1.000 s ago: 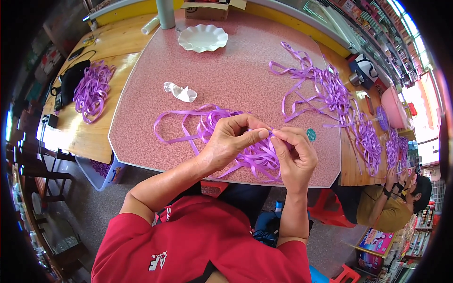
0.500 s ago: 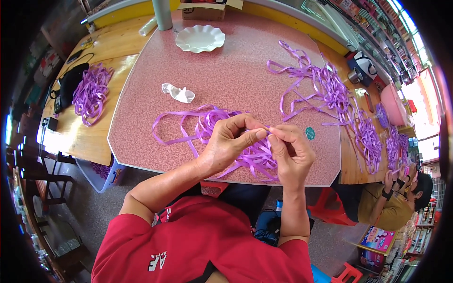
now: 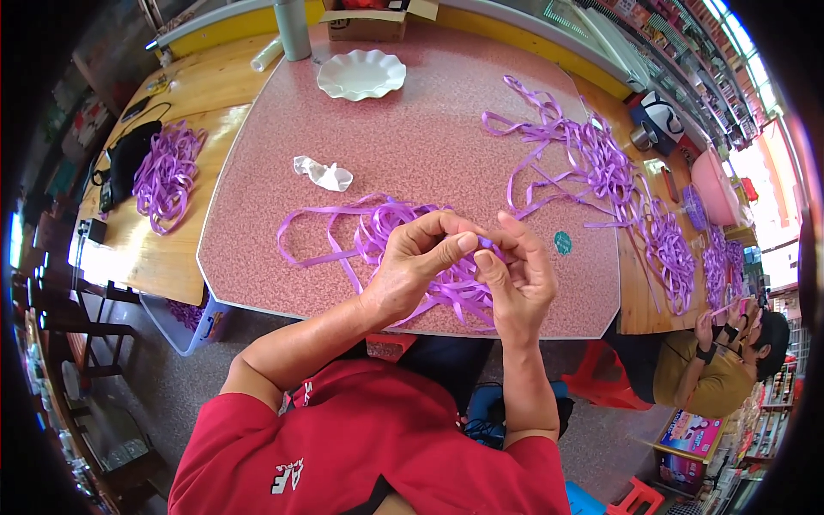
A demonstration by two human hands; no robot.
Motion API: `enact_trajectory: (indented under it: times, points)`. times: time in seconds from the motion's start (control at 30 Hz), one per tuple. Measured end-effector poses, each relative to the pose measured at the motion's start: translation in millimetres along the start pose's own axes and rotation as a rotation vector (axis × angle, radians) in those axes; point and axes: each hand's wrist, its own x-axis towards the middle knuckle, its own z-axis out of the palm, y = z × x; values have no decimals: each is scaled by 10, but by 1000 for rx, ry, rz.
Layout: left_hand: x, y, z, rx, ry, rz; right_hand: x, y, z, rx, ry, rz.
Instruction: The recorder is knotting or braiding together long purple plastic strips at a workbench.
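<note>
Over the near side of the pink speckled table (image 3: 257, 249), my two hands meet around a short piece of purple ribbon (image 3: 487, 245). My left hand (image 3: 421, 262) pinches it between thumb and forefinger. My right hand (image 3: 522, 283) is up against its other end, the thumb and bent fingers around it while one fingertip is raised. Whether the ribbon is knotted there is too small to see. Beneath both hands lies a loose heap of purple ribbon (image 3: 373, 227), partly hidden by my left hand, with loops spreading leftward.
A crumpled white tissue (image 3: 324, 173) and a wavy-rimmed white plate (image 3: 361, 75) lie beyond my hands. More purple ribbon (image 3: 605, 159) is strewn at the right, and another bundle (image 3: 167, 176) rests on the left wooden table. A co-worker (image 3: 708, 369) sits at the right.
My right hand has shifted slightly left, and its fingers have loosened, one fingertip lifting. More of the purple ribbon shows between my hands. My left hand has barely moved.
</note>
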Motion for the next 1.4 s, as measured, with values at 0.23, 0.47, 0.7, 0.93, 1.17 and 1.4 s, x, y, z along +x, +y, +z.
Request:
enact_trajectory:
  times: [0.23,0.47,0.7,0.93,1.17,1.4]
  points:
    - [-17,-62,6,60,-65,137,-25,60,-152,-329,-51,-318]
    - [-63,-37,-79,275,-157,95,-54,-10,-84,-367,13,-317]
    - [-57,-50,-84,308,-179,209,-30,-52,-59,-438,-5,-411]
    - [-50,-31,-159,321,-171,220,49,-53,-208,-485,-82,-394]
    - [-30,-33,-389,378,43,108,278,30,-621,-551,-25,-308]
    - [-74,28,-159,199,-59,80,106,-18,-111,-556,-160,-419]
